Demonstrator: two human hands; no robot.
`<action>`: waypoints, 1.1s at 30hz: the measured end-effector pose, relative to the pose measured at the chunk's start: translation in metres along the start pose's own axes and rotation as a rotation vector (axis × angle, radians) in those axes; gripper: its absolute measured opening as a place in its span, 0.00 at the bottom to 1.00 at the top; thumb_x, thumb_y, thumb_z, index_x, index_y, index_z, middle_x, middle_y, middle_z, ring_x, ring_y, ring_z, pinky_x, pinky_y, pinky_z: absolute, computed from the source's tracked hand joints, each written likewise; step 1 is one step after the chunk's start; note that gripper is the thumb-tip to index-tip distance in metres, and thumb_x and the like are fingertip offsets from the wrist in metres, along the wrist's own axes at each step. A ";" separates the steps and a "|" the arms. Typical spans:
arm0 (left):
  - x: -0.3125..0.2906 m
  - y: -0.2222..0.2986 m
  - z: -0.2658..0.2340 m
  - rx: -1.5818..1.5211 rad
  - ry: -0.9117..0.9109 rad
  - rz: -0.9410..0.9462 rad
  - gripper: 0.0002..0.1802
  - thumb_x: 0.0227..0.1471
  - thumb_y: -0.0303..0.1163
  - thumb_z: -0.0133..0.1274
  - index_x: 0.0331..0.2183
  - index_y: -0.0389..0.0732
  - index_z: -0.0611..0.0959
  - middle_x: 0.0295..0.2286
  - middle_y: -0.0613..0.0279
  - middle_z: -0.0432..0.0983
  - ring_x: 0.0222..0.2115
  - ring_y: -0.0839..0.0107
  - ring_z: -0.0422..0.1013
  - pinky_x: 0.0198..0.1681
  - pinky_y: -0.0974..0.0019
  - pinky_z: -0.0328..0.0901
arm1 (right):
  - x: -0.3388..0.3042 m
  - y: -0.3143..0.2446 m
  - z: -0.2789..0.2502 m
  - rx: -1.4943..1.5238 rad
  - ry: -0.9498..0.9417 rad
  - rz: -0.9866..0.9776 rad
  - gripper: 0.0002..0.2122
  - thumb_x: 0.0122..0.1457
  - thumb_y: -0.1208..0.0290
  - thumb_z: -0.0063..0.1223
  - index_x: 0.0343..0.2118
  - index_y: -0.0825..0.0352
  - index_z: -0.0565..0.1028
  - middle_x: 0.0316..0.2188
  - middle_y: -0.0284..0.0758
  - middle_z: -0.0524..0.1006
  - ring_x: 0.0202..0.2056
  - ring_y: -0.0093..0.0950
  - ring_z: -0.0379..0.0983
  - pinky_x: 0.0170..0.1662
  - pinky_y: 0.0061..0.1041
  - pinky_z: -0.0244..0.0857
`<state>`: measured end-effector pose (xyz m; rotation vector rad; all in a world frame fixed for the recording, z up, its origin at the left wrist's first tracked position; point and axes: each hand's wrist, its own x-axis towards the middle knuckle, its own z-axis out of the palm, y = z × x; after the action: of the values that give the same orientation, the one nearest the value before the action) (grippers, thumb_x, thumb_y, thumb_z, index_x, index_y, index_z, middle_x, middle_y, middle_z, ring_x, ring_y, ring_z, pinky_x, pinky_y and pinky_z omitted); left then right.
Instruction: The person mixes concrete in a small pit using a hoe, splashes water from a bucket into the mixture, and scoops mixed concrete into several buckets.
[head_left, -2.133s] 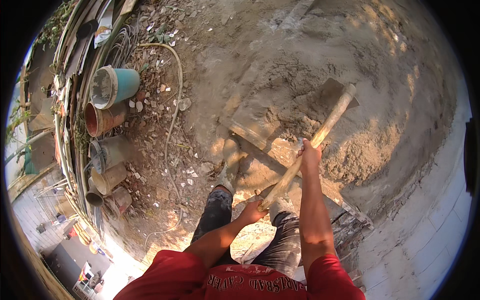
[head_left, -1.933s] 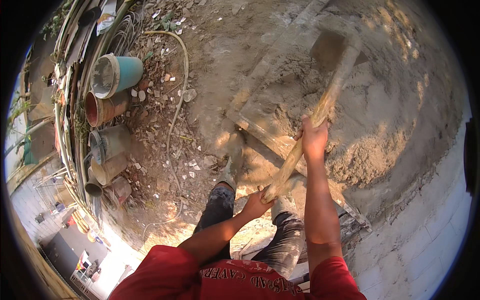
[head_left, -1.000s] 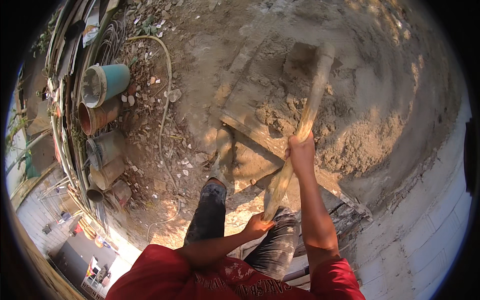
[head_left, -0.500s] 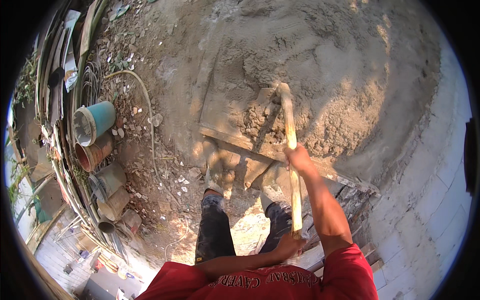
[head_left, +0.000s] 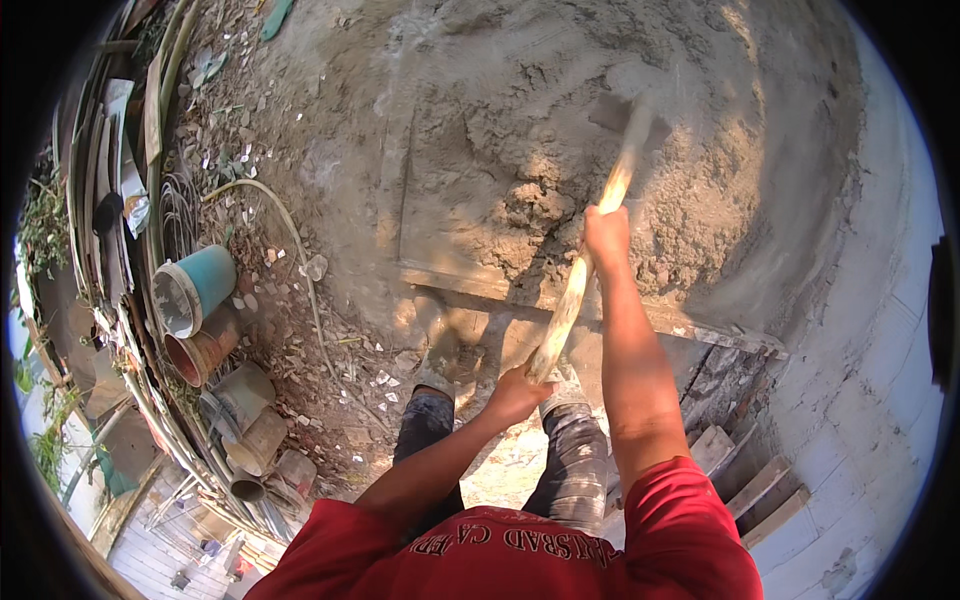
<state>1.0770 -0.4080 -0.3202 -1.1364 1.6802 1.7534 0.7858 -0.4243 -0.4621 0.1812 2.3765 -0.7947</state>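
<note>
Both my hands are closed round the pale wooden handle of a hoe (head_left: 572, 300). My right hand (head_left: 607, 236) grips it partway up the shaft, while my left hand (head_left: 518, 393) holds the lower end near my knees. The shaft slants away to the right. Its grey head (head_left: 622, 112) is blurred, over the far part of the wet mortar (head_left: 545, 200); I cannot tell whether it touches. Lumpy mortar is heaped between the hoe head and a wooden board (head_left: 470, 278) lying along the near edge, in front of my boots (head_left: 437, 340).
A white wall (head_left: 890, 330) runs along the right side. To the left stand a teal bucket (head_left: 208, 280), a reddish bucket (head_left: 212, 345) and other containers. A hose (head_left: 292, 220) curves over rubble beside them. Wood pieces (head_left: 765, 490) lie at the lower right.
The hoe head has moved away from me and to the right, off the mortar near the board. My left hand has come forward from my waist, and my right hand has reached farther out.
</note>
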 end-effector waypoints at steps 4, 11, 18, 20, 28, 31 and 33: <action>-0.038 -0.002 -0.046 -0.109 0.002 -0.260 0.29 0.49 0.39 0.62 0.47 0.28 0.75 0.21 0.55 0.76 0.16 0.68 0.71 0.20 0.63 0.67 | -0.049 0.049 0.078 0.168 -0.263 0.287 0.16 0.55 0.69 0.53 0.40 0.78 0.71 0.29 0.50 0.78 0.27 0.39 0.78 0.31 0.37 0.72; -0.038 0.086 -0.207 -0.137 -0.249 -0.289 0.25 0.46 0.35 0.63 0.44 0.30 0.76 0.20 0.63 0.72 0.15 0.74 0.67 0.17 0.67 0.63 | -0.050 -0.053 0.081 0.731 -0.261 0.434 0.05 0.62 0.77 0.44 0.38 0.73 0.67 0.20 0.37 0.67 0.18 0.30 0.65 0.21 0.33 0.65; -0.099 0.085 -0.311 0.358 -0.215 -0.393 0.23 0.47 0.36 0.64 0.43 0.36 0.79 0.23 0.59 0.76 0.18 0.72 0.71 0.23 0.64 0.67 | -0.149 -0.147 0.109 1.046 -0.185 0.300 0.07 0.64 0.74 0.49 0.38 0.70 0.64 0.19 0.34 0.67 0.16 0.26 0.65 0.19 0.30 0.66; -0.109 0.004 -0.297 0.359 0.049 -0.083 0.22 0.48 0.36 0.63 0.44 0.37 0.79 0.25 0.58 0.78 0.22 0.72 0.73 0.29 0.65 0.68 | -0.185 -0.185 0.094 1.002 -0.232 0.161 0.15 0.63 0.72 0.52 0.43 0.70 0.57 0.23 0.36 0.68 0.18 0.24 0.68 0.19 0.27 0.66; 0.051 0.025 -0.116 -0.212 0.261 -0.011 0.16 0.51 0.33 0.60 0.39 0.33 0.79 0.25 0.60 0.78 0.25 0.76 0.69 0.30 0.67 0.66 | -0.076 -0.241 0.022 0.365 -0.194 -0.358 0.18 0.61 0.65 0.51 0.45 0.76 0.63 0.23 0.41 0.75 0.20 0.29 0.74 0.26 0.30 0.70; 0.048 0.061 -0.003 -0.501 0.106 -0.208 0.13 0.49 0.30 0.58 0.34 0.35 0.73 0.18 0.64 0.70 0.15 0.75 0.65 0.18 0.66 0.62 | -0.007 -0.136 0.044 -0.220 -0.221 -0.262 0.24 0.58 0.62 0.51 0.48 0.80 0.64 0.40 0.57 0.78 0.41 0.47 0.78 0.46 0.38 0.71; 0.036 0.058 0.066 -0.717 -0.055 -0.240 0.12 0.49 0.31 0.57 0.33 0.36 0.72 0.17 0.66 0.68 0.14 0.74 0.65 0.16 0.67 0.60 | 0.026 -0.033 0.060 -0.485 -0.317 -0.130 0.25 0.57 0.61 0.51 0.50 0.78 0.65 0.47 0.60 0.74 0.52 0.51 0.71 0.55 0.40 0.65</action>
<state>0.9948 -0.3609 -0.3205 -1.4798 0.8273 2.2571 0.7859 -0.4870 -0.4986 -0.2817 2.2124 -0.2575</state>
